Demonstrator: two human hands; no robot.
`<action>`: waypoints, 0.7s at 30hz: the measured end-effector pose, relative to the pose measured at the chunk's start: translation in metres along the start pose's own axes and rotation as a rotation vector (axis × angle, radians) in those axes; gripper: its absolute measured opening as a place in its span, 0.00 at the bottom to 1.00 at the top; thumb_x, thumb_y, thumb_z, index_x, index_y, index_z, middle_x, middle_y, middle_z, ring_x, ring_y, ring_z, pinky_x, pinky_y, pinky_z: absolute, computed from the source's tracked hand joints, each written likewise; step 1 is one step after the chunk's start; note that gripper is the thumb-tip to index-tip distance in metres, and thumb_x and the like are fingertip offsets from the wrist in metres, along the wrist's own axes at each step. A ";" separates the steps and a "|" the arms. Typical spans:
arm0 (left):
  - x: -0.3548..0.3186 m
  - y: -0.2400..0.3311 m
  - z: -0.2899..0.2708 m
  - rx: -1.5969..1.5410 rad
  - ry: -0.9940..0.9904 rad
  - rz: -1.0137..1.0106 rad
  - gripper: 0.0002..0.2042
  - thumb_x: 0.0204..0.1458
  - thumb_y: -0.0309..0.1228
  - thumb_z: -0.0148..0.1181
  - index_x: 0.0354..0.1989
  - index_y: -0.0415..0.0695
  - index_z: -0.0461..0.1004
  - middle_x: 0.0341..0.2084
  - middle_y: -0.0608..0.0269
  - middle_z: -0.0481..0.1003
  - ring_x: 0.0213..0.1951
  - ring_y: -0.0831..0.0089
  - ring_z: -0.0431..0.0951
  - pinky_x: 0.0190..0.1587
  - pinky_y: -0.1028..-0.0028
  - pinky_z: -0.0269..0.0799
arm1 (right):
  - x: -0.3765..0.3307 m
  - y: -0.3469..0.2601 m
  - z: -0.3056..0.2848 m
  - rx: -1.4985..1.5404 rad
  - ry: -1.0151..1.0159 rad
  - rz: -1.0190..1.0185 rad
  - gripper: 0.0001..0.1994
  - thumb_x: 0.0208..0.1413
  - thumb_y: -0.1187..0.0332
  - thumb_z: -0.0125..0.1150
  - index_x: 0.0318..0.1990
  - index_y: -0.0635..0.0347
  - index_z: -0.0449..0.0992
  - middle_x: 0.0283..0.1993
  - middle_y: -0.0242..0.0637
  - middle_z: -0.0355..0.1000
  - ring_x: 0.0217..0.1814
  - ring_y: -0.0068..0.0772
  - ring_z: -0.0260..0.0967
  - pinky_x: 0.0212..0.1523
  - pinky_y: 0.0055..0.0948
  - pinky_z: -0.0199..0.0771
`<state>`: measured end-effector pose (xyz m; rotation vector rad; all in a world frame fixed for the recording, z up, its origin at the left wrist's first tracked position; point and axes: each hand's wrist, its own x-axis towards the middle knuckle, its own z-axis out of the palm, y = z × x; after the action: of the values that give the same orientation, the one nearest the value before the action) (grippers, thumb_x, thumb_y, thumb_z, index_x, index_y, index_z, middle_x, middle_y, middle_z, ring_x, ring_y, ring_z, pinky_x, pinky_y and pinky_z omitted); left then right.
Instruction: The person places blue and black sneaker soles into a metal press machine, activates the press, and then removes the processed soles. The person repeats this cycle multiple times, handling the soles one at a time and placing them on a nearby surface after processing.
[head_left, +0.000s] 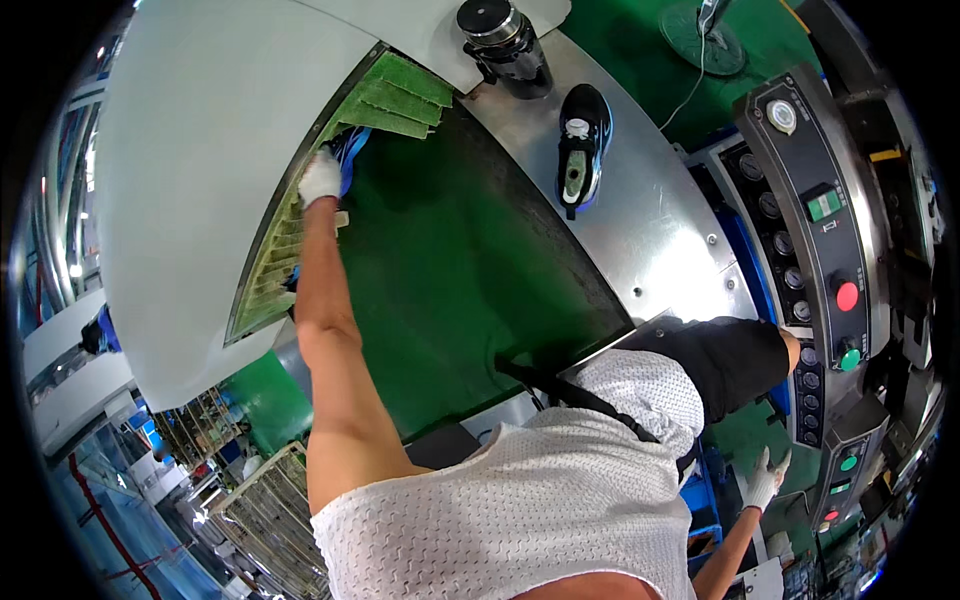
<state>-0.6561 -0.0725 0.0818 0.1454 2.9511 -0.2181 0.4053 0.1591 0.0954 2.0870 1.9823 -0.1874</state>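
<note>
My left hand (320, 178), in a white glove, is stretched out to the far left opening and closed around a black and blue shoe (350, 160). The glove hides part of that shoe, which sits beside green flaps (395, 100). Low on the right is my gloved right hand (765, 480), fingers apart and holding nothing. A black, white and blue sneaker (584, 150) rests alone on the metal table (650, 200).
A dark steel flask (505, 50) stands near the sneaker. To the right, a control panel (830, 220) carries gauges and coloured buttons. The large white machine cover (220, 150) fills the left. A fan base (705, 40) with a cord is on the green floor.
</note>
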 end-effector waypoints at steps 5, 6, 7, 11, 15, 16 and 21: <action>0.096 -0.065 0.084 -0.133 -0.129 0.345 0.35 0.66 0.63 0.46 0.72 0.52 0.72 0.72 0.46 0.68 0.73 0.46 0.67 0.75 0.55 0.60 | -0.021 0.042 -0.021 -0.053 -0.148 0.233 0.37 0.66 0.51 0.67 0.77 0.56 0.63 0.70 0.57 0.72 0.69 0.58 0.72 0.68 0.46 0.72; 0.143 -0.105 0.061 0.283 -0.402 0.099 0.37 0.66 0.64 0.44 0.76 0.54 0.67 0.76 0.48 0.63 0.76 0.48 0.62 0.75 0.54 0.59 | -0.012 0.041 -0.008 0.062 -0.232 0.297 0.36 0.65 0.52 0.67 0.76 0.56 0.63 0.69 0.57 0.73 0.69 0.56 0.72 0.67 0.46 0.72; 0.136 -0.127 0.083 0.115 -0.118 0.249 0.35 0.69 0.59 0.42 0.76 0.48 0.66 0.77 0.51 0.62 0.77 0.49 0.60 0.77 0.57 0.57 | -0.020 0.014 -0.019 0.131 -0.282 0.397 0.36 0.65 0.53 0.67 0.76 0.56 0.63 0.68 0.56 0.73 0.69 0.54 0.72 0.67 0.46 0.73; 0.126 -0.085 0.112 0.107 -0.316 0.196 0.36 0.66 0.60 0.47 0.73 0.46 0.69 0.72 0.48 0.67 0.73 0.49 0.66 0.73 0.57 0.62 | -0.045 0.143 -0.058 -0.526 -0.482 -0.034 0.45 0.43 0.63 0.76 0.75 0.38 0.68 0.81 0.57 0.55 0.82 0.62 0.54 0.76 0.48 0.64; 0.104 -0.086 0.059 0.111 -0.337 0.173 0.37 0.63 0.61 0.53 0.70 0.44 0.72 0.68 0.46 0.72 0.69 0.50 0.72 0.70 0.57 0.67 | -0.015 0.091 0.003 -0.109 -0.344 0.026 0.37 0.54 0.64 0.73 0.74 0.43 0.68 0.63 0.49 0.70 0.59 0.50 0.70 0.59 0.42 0.74; 0.092 -0.092 0.043 0.091 -0.341 0.152 0.37 0.62 0.61 0.54 0.70 0.43 0.73 0.67 0.45 0.74 0.68 0.50 0.74 0.69 0.56 0.68 | 0.002 0.059 0.011 0.024 -0.280 0.075 0.37 0.56 0.63 0.72 0.74 0.44 0.67 0.63 0.49 0.71 0.59 0.49 0.71 0.59 0.42 0.75; -0.043 -0.007 -0.016 0.181 -0.296 0.258 0.41 0.53 0.64 0.62 0.59 0.34 0.79 0.53 0.35 0.81 0.56 0.46 0.83 0.60 0.52 0.76 | 0.001 0.029 -0.007 0.168 -0.160 0.017 0.34 0.65 0.58 0.67 0.76 0.50 0.64 0.59 0.49 0.78 0.55 0.42 0.77 0.57 0.40 0.78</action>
<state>-0.6172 -0.0801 0.1061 0.4714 2.5841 -0.4290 0.4336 0.1604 0.1043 2.1137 1.9123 -0.5171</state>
